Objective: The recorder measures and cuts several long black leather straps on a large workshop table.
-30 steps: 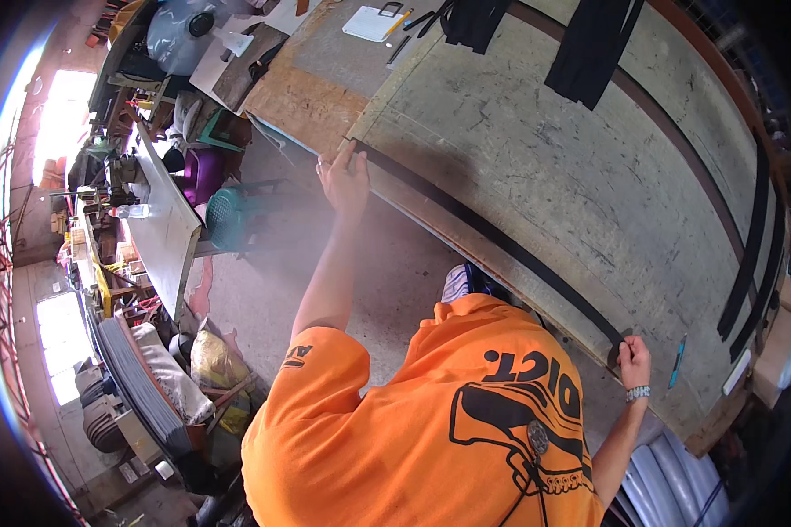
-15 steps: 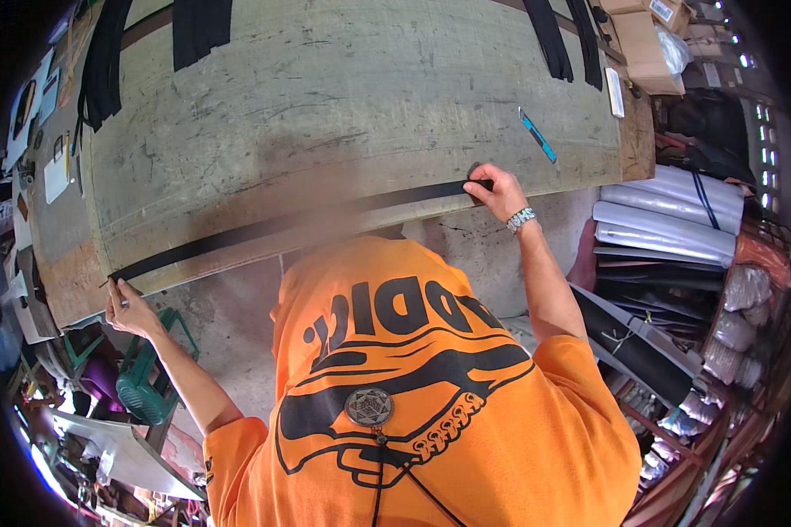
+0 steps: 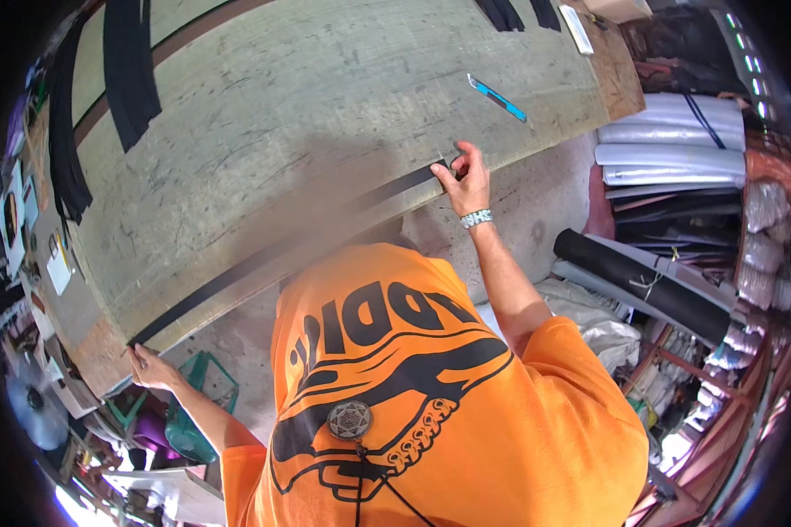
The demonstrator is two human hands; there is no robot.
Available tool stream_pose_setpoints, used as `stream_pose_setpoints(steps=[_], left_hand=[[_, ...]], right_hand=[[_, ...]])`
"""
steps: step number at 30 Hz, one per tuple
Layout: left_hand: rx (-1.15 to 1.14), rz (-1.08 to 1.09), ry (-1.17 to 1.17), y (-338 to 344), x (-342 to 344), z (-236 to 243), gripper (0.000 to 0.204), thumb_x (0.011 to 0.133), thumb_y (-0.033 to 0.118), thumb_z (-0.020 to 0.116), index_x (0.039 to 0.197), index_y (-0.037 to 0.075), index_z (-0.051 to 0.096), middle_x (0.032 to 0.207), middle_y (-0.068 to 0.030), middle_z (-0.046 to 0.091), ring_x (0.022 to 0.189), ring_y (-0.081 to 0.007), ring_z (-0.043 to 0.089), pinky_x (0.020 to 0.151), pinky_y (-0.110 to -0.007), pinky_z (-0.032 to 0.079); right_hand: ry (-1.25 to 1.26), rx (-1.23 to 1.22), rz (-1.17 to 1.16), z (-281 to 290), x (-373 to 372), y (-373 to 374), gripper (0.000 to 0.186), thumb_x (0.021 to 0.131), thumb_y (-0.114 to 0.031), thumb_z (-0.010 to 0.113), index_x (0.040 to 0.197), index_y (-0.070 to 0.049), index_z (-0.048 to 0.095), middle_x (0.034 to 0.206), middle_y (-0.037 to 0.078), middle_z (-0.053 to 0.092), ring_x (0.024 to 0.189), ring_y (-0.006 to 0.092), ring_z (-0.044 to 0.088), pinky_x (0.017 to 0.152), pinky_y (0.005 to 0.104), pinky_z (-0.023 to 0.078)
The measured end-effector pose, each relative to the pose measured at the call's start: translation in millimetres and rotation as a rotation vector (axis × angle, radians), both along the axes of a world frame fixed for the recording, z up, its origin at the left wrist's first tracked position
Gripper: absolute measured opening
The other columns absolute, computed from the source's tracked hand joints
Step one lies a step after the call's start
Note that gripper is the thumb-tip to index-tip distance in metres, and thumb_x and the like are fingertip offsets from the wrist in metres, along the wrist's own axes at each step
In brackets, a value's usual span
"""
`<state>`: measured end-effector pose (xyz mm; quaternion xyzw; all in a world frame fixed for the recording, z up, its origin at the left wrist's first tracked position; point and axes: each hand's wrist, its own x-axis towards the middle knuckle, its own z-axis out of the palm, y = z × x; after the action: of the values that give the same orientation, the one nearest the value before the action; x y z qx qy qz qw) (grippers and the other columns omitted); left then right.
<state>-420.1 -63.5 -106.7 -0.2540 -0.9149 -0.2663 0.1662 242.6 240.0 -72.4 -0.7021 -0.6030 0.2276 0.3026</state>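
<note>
A long, narrow black strip (image 3: 404, 186) lies stretched along the table's near edge. Its left end is pinched between thumb and fingers of my left hand (image 3: 154, 369), at the table's near left corner. At the strip's right end, my right hand (image 3: 468, 186) has thumb and fingers curled about it. The exact contact of those fingertips is hard to make out. Beyond this hand, a blue utility knife (image 3: 498, 98) rests on the tabletop. A blurred smear covers the middle of the strip.
The worn grey-green table (image 3: 264, 97) carries bundles of black strips (image 3: 132, 79) at the far left and more black strips (image 3: 503, 13) at the far right. Silver rolls (image 3: 672, 165) and a black roll (image 3: 642, 281) sit at the right. A green plastic stool (image 3: 193, 422) stands lower left.
My view has turned, so the table appears tilted, its left side lower. Both hands remain at the strip's ends. The right hand's fingers look more spread than before.
</note>
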Motion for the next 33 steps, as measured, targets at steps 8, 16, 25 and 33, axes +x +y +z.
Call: stream_pose_setpoints(steps=[8, 16, 25, 33], left_hand=[[0.017, 0.078, -0.075, -3.4, -4.9, -2.3, 0.04, 0.092, 0.035, 0.073, 0.12, 0.007, 0.075, 0.1, -0.0171, 0.064, 0.094, -0.0274, 0.058, 0.088, -0.041, 0.047], [-0.074, 0.112, -0.073, -8.3, -13.4, -6.0, 0.041, 0.091, 0.039, 0.071, 0.122, 0.013, 0.075, 0.103, -0.02, 0.063, 0.1, -0.0315, 0.056, 0.093, -0.044, 0.044], [-0.17, 0.174, 0.023, 4.0, -1.4, -9.0, 0.04, 0.094, 0.039, 0.066, 0.122, 0.013, 0.075, 0.108, -0.0187, 0.066, 0.107, -0.0325, 0.057, 0.095, -0.045, 0.045], [-0.349, 0.165, 0.211, -8.5, 16.3, 6.2, 0.049, 0.101, 0.046, 0.052, 0.127, 0.008, 0.07, 0.109, -0.0237, 0.068, 0.105, -0.0363, 0.061, 0.088, -0.05, 0.049]], right_hand=[[-0.202, 0.202, -0.089, -10.2, -15.0, -19.0, 0.042, 0.081, -0.034, 0.082, 0.11, -0.008, 0.064, 0.087, 0.007, 0.055, 0.088, 0.0283, 0.054, 0.081, 0.0426, 0.042], [-0.348, 0.331, -0.002, -10.6, -15.9, -23.6, 0.019, 0.087, -0.027, 0.076, 0.098, -0.012, 0.071, 0.09, 0.007, 0.058, 0.088, 0.0297, 0.054, 0.076, 0.0419, 0.04], [-0.532, 0.221, 0.136, 22.1, -22.8, -43.0, 0.032, 0.091, -0.023, 0.069, 0.12, -0.01, 0.068, 0.102, 0.009, 0.06, 0.096, 0.0295, 0.055, 0.082, 0.044, 0.04], [-0.65, 0.128, 0.119, 22.8, -45.9, -44.1, 0.049, 0.088, -0.036, 0.07, 0.127, -0.007, 0.063, 0.106, 0.013, 0.061, 0.101, 0.0328, 0.055, 0.083, 0.0479, 0.042]])
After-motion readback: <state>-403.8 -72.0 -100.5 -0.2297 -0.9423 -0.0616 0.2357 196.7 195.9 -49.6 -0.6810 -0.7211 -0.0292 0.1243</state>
